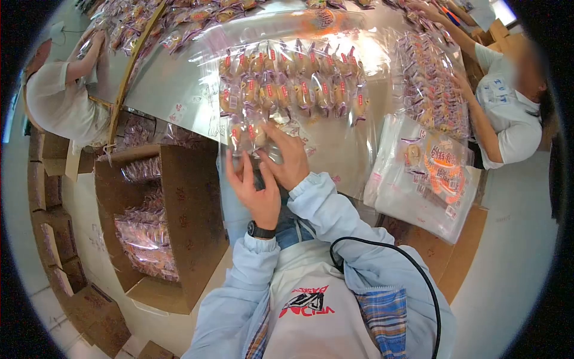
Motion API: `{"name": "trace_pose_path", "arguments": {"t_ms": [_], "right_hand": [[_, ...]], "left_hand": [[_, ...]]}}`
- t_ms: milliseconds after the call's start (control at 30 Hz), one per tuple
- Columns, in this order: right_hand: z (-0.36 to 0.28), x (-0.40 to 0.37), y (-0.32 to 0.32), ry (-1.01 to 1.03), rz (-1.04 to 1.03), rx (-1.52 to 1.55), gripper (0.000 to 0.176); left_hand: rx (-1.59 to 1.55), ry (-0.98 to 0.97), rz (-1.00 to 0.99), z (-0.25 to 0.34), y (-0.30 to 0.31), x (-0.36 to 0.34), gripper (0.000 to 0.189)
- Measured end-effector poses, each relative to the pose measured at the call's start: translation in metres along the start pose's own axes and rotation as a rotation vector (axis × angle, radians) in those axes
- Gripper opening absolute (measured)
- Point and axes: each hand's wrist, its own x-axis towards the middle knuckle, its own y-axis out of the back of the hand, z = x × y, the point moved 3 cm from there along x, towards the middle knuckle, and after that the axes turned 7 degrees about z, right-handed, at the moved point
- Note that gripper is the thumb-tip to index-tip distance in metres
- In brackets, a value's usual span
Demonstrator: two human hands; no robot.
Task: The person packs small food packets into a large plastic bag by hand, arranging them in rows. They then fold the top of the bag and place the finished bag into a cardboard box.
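Note:
Rows of small wrapped pastries lie inside a large clear plastic bag on the table before me. Two more wrapped pastries form a short row at the near left. My right hand has its fingers curled against the right one of these, a wrapped pastry. Palm up at the near table edge, my left hand has its fingers apart and holds nothing visible. Its fingertips are close below the other wrapped pastry. The bag's near edge is hard to make out around my fingers.
A stack of printed plastic bags lies on the right, beside a filled pack. An open cardboard box with packs stands at lower left. One person works at right, another at left. A black cable crosses my sleeve.

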Motion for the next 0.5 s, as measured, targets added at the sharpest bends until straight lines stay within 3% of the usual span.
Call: {"name": "trace_pose_path", "arguments": {"t_ms": [200,300,400,500], "right_hand": [[-0.001,-0.001,-0.006,-0.052,-0.081,-0.195,0.072],[-0.009,0.002,-0.001,-0.118,-0.156,-0.175,0.073],[-0.008,-0.002,0.001,-0.010,-0.126,-0.182,0.083],[-0.002,-0.008,-0.001,-0.024,-0.022,-0.172,0.093]], "left_hand": [[0.109,-0.060,-0.077,0.000,0.004,0.009,0.049],[0.093,0.009,-0.049,0.005,0.004,0.008,0.054],[0.022,0.090,-0.063,0.009,0.006,0.003,0.057],[-0.090,0.209,-0.084,0.007,0.006,-0.001,0.059]]}}
